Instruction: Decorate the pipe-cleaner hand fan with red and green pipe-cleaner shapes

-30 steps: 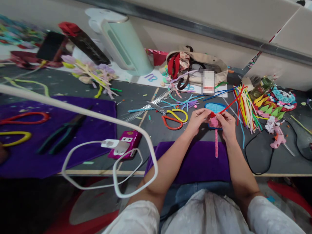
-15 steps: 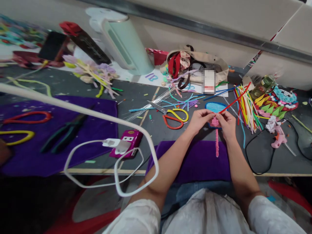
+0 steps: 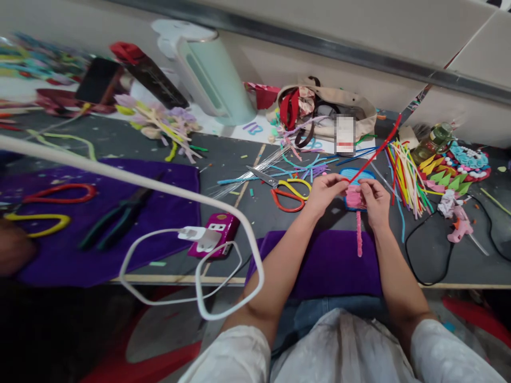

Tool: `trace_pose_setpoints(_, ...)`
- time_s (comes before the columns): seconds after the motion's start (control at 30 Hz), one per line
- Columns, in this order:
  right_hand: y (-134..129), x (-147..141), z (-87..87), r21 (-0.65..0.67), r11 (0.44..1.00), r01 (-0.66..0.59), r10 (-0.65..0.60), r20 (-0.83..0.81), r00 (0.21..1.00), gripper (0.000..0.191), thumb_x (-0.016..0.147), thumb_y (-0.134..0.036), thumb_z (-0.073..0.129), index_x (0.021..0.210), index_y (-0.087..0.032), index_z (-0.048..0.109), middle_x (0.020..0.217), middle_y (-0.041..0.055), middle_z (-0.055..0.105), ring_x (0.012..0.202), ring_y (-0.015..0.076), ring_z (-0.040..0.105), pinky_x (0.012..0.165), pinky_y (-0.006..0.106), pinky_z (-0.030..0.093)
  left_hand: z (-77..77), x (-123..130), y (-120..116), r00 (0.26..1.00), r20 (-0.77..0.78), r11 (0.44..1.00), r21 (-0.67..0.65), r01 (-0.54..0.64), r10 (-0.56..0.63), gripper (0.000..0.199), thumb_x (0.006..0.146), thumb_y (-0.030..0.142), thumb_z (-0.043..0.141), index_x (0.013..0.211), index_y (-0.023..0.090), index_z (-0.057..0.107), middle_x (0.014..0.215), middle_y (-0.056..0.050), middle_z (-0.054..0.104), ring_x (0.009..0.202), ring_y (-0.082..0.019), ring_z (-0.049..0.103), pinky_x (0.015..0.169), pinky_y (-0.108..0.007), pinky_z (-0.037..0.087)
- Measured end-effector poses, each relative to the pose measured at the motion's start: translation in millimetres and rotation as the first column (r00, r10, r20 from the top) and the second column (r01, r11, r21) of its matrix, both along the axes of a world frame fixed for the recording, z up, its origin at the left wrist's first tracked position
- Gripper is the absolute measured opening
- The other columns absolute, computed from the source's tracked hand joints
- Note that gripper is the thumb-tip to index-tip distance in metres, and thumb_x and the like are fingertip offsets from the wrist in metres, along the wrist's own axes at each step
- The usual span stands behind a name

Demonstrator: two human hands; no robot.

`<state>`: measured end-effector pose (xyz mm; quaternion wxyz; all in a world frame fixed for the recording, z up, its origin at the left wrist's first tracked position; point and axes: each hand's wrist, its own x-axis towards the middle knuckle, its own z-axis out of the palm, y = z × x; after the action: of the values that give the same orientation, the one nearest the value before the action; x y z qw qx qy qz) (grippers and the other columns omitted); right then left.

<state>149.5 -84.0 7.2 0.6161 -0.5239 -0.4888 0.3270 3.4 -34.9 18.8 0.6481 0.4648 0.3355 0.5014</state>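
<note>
My left hand (image 3: 328, 192) pinches the lower end of a red pipe cleaner (image 3: 373, 157), which slants up to the right. Below it lies a flat panel of pink pipe cleaner (image 3: 353, 198) with a blue top part and blue edging (image 3: 355, 174). A pink strip (image 3: 359, 236) hangs down from that panel. My right hand (image 3: 376, 199) is closed at the panel's right edge, thumb and fingertips together on it. Scissors with red and yellow handles (image 3: 290, 194) lie open, left of my left hand. A folded purple cloth (image 3: 337, 266) lies under my forearms.
Colourful pipe cleaners (image 3: 407, 178) and a pink glue gun (image 3: 457, 223) with a black cord lie to the right. A white cable (image 3: 255, 255) loops across the left foreground near a magenta power socket (image 3: 219, 231). Pliers (image 3: 120, 218) and another person's hand (image 3: 14, 247) are farther left.
The red pipe cleaner has swung up, and more of its length shows. My right fingers have moved off it to the panel's edge. The whole view has shifted slightly.
</note>
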Motion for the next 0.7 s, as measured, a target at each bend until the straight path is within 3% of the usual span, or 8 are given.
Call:
trace_pose_setpoints(0.13, 4, -5, -3.5, -0.039, 0.999, -0.029, 0.032, 0.079, 0.996, 0.027, 0.084, -0.044, 0.064, 0.096, -0.021, 0.069, 0.081, 0.0012, 0.069, 0.066, 0.013, 0.058, 0.06, 0.026, 0.046, 8.0, -18, 10, 0.95, 0.186, 0.968, -0.034, -0.25, 0.252, 0.032, 0.06, 0.041, 0.083, 0.075, 0.017, 0.067, 0.063, 0.003, 0.063, 0.053, -0.009, 0.056, 0.061, -0.026, 0.053)
trace_pose_setpoints(0.23, 9, -21, -3.0, -0.062, 0.989, -0.136, 0.148, 0.254, 0.956, 0.02, 0.085, -0.037, 0.062, 0.094, -0.021, 0.069, 0.085, 0.0019, 0.069, 0.07, 0.0139, 0.059, 0.063, 0.027, 0.046, 14.4, -43, 18, 0.839, 0.286, 0.883, -0.06, -0.466, 0.462, 0.033, 0.06, 0.04, 0.084, 0.074, 0.018, 0.064, 0.063, 0.004, 0.061, 0.051, -0.007, 0.055, 0.06, -0.025, 0.054)
trace_pose_setpoints(0.3, 12, -37, -1.2, -0.076, 0.969, -0.234, 0.245, 0.388, 0.888, 0.018, 0.086, -0.032, 0.06, 0.096, -0.02, 0.069, 0.09, 0.003, 0.069, 0.077, 0.015, 0.061, 0.068, 0.028, 0.048, 16.4, -62, 22, 0.749, 0.338, 0.813, -0.095, -0.575, 0.569, 0.032, 0.061, 0.037, 0.084, 0.073, 0.019, 0.061, 0.061, 0.006, 0.059, 0.05, -0.007, 0.054, 0.059, -0.024, 0.053)
trace_pose_setpoints(0.4, 19, -66, 1.5, -0.139, 0.926, -0.351, 0.367, 0.549, 0.751, 0.019, 0.088, -0.024, 0.057, 0.102, -0.018, 0.067, 0.098, 0.0058, 0.067, 0.083, 0.0158, 0.062, 0.075, 0.028, 0.05, 14.8, -87, 27, 0.642, 0.367, 0.728, -0.176, -0.662, 0.673, 0.027, 0.065, 0.033, 0.082, 0.074, 0.018, 0.061, 0.059, 0.007, 0.056, 0.049, -0.005, 0.051, 0.058, -0.021, 0.053)
trace_pose_setpoints(0.47, 24, -86, 2.1, -0.201, 0.897, -0.393, 0.422, 0.654, 0.628, 0.023, 0.089, -0.021, 0.055, 0.109, -0.016, 0.065, 0.105, 0.0089, 0.066, 0.09, 0.0172, 0.062, 0.082, 0.03, 0.05, 11.2, -96, 29, 0.614, 0.359, 0.701, -0.21, -0.681, 0.703, 0.025, 0.067, 0.031, 0.08, 0.074, 0.019, 0.06, 0.059, 0.007, 0.056, 0.049, -0.004, 0.05, 0.059, -0.02, 0.053)
trace_pose_setpoints(0.6, 36, -121, -0.7, -0.309, 0.87, -0.384, 0.44, 0.838, 0.323, 0.034, 0.091, -0.023, 0.056, 0.123, -0.012, 0.058, 0.12, 0.016, 0.061, 0.114, 0.0254, 0.056, 0.098, 0.037, 0.047, 3.3, -98, 32, 0.657, 0.32, 0.728, -0.22, -0.649, 0.683, 0.028, 0.066, 0.035, 0.08, 0.075, 0.018, 0.06, 0.063, 0.007, 0.059, 0.051, -0.004, 0.054, 0.059, -0.02, 0.052)
trace_pose_setpoints(0.7, 45, -137, -4.0, -0.379, 0.865, -0.33, 0.446, 0.881, 0.157, 0.037, 0.092, -0.026, 0.055, 0.124, -0.009, 0.056, 0.122, 0.02, 0.059, 0.115, 0.029, 0.055, 0.099, 0.04, 0.047, -0.2, -94, 33, 0.673, 0.274, 0.727, -0.238, -0.644, 0.687, 0.031, 0.063, 0.037, 0.081, 0.076, 0.018, 0.061, 0.068, 0.005, 0.064, 0.052, -0.004, 0.056, 0.06, -0.02, 0.052)
